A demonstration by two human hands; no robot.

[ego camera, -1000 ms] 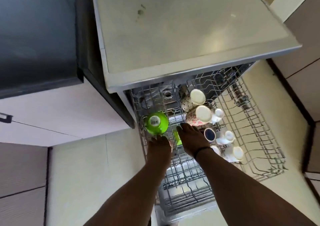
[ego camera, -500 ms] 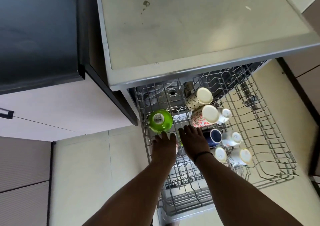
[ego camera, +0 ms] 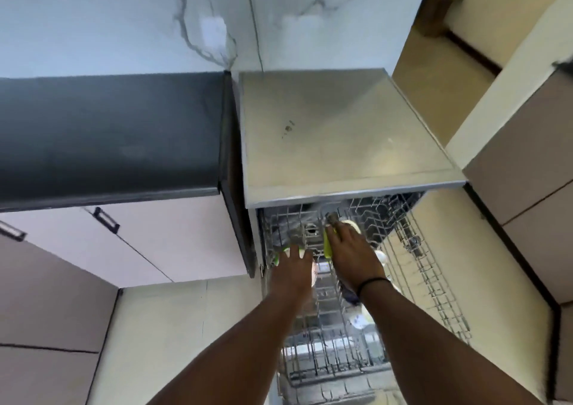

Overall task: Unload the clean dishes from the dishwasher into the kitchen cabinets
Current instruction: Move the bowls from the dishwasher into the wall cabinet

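While both hands reach into the dishwasher rack (ego camera: 434, 280), left hand (ego camera: 293, 269) covers a green bowl (ego camera: 277, 257); right hand (ego camera: 350, 254) grips a green item (ego camera: 327, 245).

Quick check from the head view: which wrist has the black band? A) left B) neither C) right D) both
C: the black band circles the wrist just behind the right hand over the rack; the left hand has a bare wrist.

Bright daylight, motion blur, wide-angle edge distortion
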